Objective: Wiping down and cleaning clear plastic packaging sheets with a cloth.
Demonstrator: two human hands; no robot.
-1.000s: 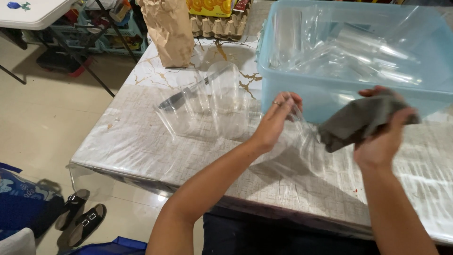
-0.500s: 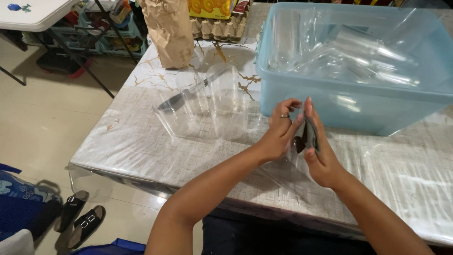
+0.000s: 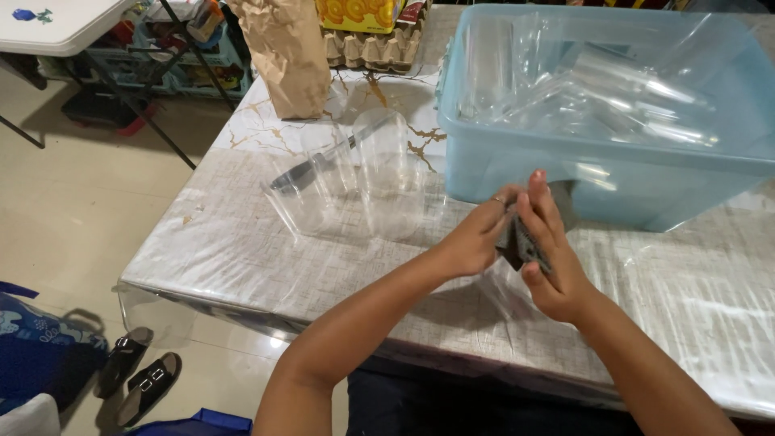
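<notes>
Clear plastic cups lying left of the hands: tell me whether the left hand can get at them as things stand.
Probably yes. The clear plastic cups lie on the table just beyond the left hand, with bare tabletop between. But that hand is pressed with the right hand around a grey cloth.

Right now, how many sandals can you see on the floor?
2: a dark pair side by side on the floor left of the table, one sandal nearer the blue bag, the other sandal beside it.
</notes>
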